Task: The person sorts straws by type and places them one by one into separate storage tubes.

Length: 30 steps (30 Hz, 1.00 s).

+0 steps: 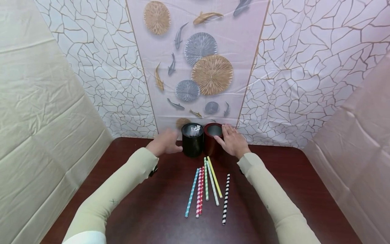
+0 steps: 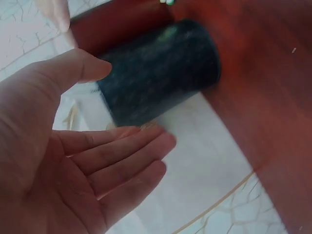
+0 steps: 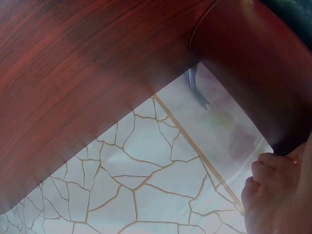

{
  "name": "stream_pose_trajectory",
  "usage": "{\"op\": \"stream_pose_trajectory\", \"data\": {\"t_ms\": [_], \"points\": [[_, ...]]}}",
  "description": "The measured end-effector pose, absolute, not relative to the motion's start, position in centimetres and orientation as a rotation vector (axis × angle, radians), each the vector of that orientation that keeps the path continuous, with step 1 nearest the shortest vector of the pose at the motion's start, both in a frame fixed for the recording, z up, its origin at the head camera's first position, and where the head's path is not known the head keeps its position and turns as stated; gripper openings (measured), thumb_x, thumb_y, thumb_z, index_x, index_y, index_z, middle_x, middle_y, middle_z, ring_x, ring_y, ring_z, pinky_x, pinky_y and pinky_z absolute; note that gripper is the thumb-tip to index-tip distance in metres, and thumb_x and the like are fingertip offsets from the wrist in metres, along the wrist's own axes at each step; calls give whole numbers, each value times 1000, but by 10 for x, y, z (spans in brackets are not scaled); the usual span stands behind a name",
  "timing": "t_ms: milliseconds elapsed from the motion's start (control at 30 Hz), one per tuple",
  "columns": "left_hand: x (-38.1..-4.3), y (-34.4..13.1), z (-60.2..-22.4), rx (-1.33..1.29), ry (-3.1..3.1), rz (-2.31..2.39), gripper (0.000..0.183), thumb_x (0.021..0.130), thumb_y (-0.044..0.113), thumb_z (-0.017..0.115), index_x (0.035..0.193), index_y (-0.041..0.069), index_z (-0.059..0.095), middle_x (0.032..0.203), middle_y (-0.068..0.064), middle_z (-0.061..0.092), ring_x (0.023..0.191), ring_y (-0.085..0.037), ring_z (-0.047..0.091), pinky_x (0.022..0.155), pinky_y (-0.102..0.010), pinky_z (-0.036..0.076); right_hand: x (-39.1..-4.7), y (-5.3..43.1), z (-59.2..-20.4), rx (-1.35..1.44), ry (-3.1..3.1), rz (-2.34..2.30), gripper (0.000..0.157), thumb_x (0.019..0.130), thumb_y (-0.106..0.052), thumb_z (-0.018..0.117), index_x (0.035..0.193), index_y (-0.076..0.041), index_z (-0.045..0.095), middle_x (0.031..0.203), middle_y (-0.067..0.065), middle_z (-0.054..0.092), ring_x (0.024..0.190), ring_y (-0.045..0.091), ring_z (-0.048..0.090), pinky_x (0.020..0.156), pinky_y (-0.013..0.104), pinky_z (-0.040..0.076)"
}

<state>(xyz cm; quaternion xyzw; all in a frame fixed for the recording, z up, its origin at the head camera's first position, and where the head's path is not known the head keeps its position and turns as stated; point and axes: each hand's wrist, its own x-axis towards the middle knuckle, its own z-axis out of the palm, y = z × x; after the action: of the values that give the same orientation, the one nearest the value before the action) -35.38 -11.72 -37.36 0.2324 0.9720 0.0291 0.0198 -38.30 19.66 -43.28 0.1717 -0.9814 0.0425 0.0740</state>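
Observation:
A black cylindrical canister (image 1: 193, 147) stands upright near the table's back edge, with crumpled white pieces (image 1: 195, 130) inside. Right beside it stands a dark red canister (image 1: 209, 146), its top uncovered. My left hand (image 1: 165, 142), blurred in the head view, is just left of the black canister. The left wrist view shows its fingers (image 2: 129, 161) nearly straight, spread from the thumb, and nothing held. At the red canister's right side, my right hand (image 1: 234, 140) rests against the rim with extended fingers, thumb toward the front. Part of that hand is cut off in the right wrist view.
Several patterned straws lie in front of the canisters, among them a blue one (image 1: 191, 193), a yellow one (image 1: 215, 178) and a black striped one (image 1: 226, 200). A patterned cloth wall (image 1: 274, 112) rises behind the dark red table (image 1: 146, 210).

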Motion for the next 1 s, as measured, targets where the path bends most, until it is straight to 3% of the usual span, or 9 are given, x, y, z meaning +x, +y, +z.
{"op": "stream_pose_trajectory", "data": {"t_ms": [167, 333, 600, 1000], "points": [[-345, -115, -395, 634, 2934, 219, 44, 90, 38, 79, 66, 12, 51, 69, -2, 52, 67, -22, 51, 68, -37, 49, -383, 197, -434, 515, -2943, 129, 86, 112, -60, 29, 164, 7, 24, 172, 27, 28, 161, 41, 27, 132, 53, 24], [-335, -108, -417, 511, 2863, 389, 39, 91, 40, 80, 75, 11, 59, 73, -4, 61, 70, -23, 58, 66, -34, 48, -383, 198, -435, 513, -2934, 137, 85, 112, -59, 30, 164, 8, 24, 172, 27, 28, 161, 41, 27, 132, 53, 24], [-323, -93, -454, 461, 2751, 567, 39, 92, 35, 81, 64, 12, 68, 60, -2, 69, 59, -16, 66, 56, -27, 46, -383, 198, -436, 518, -2925, 167, 85, 112, -59, 31, 164, 7, 24, 172, 27, 28, 161, 41, 27, 132, 54, 25], [-322, -73, -485, 441, 2689, 696, 39, 92, 36, 82, 68, 6, 79, 62, -6, 74, 57, -16, 65, 53, -26, 44, -383, 197, -436, 514, -2932, 163, 85, 112, -59, 30, 165, 7, 23, 172, 27, 26, 162, 40, 25, 132, 53, 25]]}}
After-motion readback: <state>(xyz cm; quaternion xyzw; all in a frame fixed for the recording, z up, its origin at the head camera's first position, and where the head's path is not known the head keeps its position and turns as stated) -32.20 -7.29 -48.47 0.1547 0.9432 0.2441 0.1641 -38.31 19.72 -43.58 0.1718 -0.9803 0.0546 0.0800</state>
